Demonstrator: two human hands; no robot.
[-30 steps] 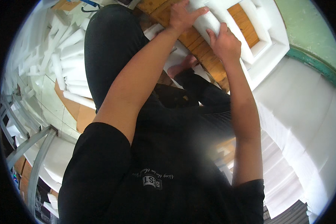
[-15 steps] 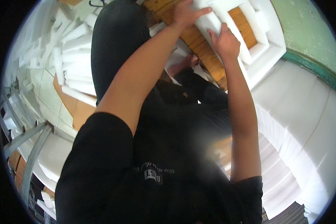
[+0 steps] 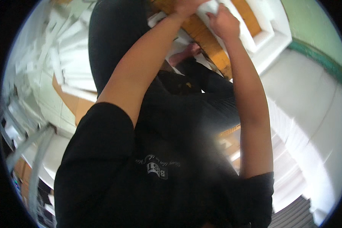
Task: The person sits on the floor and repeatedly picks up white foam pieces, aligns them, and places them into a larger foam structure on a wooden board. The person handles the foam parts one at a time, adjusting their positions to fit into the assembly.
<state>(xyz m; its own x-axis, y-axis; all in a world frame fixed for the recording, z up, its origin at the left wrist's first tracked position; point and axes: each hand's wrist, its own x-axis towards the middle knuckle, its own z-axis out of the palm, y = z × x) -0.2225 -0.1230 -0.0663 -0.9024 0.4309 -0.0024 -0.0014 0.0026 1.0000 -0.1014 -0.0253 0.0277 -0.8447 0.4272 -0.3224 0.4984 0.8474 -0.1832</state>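
Note:
At the top edge, a white foam piece [image 3: 208, 9] lies along the near side of a white foam frame [image 3: 268, 37] with a rectangular opening. My right hand [image 3: 225, 23] is closed on this piece, thumb and forefinger bent at its edge. On its far left end rests my left hand [image 3: 187, 7], blurred and partly cut off by the picture's edge; its fingers seem to curl over the foam. Beneath the foam is a brown wooden board [image 3: 211, 51], showing through the frame's opening as well.
White foam strips [image 3: 74, 60] lie piled at left on brown cardboard [image 3: 70, 100] over a tiled floor. A metal rack [image 3: 36, 152] stands at lower left. White foam sheets [image 3: 296, 95] fill the right, beside a green wall [image 3: 319, 30]. My bare foot [image 3: 185, 54] is near the board.
Both hands and the foam have shifted up in the view, so my left hand is now cut off by the top edge. My hands stay at the foam piece.

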